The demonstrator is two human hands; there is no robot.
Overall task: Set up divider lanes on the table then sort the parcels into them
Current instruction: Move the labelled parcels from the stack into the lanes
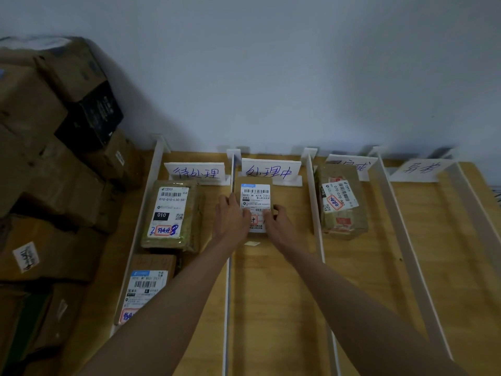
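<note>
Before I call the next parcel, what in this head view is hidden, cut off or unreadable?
- Parcel in the second lane: its lower half is covered by the left hand and right hand.
- Third lane sign: its lower part is hidden by the parcel in front.
- Fourth lane sign: writing blurred.
- Near parcel in the first lane: partly hidden by the left forearm.
- Stacked boxes: cut off by the left edge.

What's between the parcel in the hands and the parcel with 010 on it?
In the head view, a white divider and the left hand lie between the held parcel and the 010 parcel.
</note>
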